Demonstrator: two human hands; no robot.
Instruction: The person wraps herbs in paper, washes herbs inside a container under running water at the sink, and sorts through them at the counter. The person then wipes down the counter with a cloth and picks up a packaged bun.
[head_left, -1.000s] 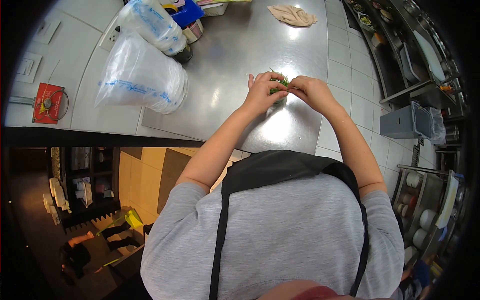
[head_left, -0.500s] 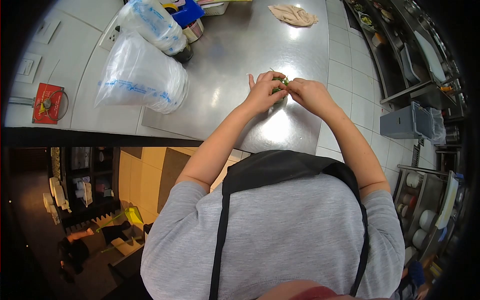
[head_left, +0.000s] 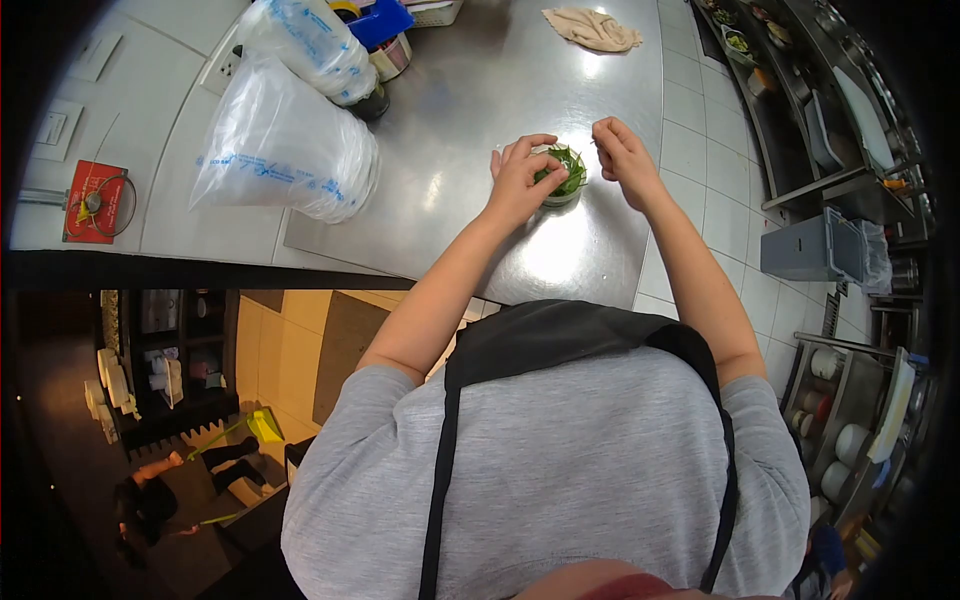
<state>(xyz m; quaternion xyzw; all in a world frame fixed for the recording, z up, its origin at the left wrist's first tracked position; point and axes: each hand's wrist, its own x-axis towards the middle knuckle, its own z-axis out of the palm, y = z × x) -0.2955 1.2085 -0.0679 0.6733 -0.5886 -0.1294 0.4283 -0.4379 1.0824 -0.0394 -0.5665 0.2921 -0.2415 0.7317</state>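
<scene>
A small round container [head_left: 558,201] filled with thin green leaves [head_left: 571,172] stands on the steel table. My left hand [head_left: 520,182] curls around its left side, with the thumb and fingers bent over the rim and against the leaves. To the right of the container, apart from it, my right hand [head_left: 626,165] is raised near the table's right edge. Its fingers are pinched together, and whatever is between them is too small to make out.
Plastic bag packs [head_left: 285,140] stand at the left by the wall. A beige cloth [head_left: 592,30] lies at the table's far end. Beyond the floor on the right are shelves and a grey bin [head_left: 800,247]. A person [head_left: 150,500] is at lower left.
My right hand has pulled away from the container to the right and slightly up, uncovering the green leaves. My left hand stays at the container. The person at lower left has shifted.
</scene>
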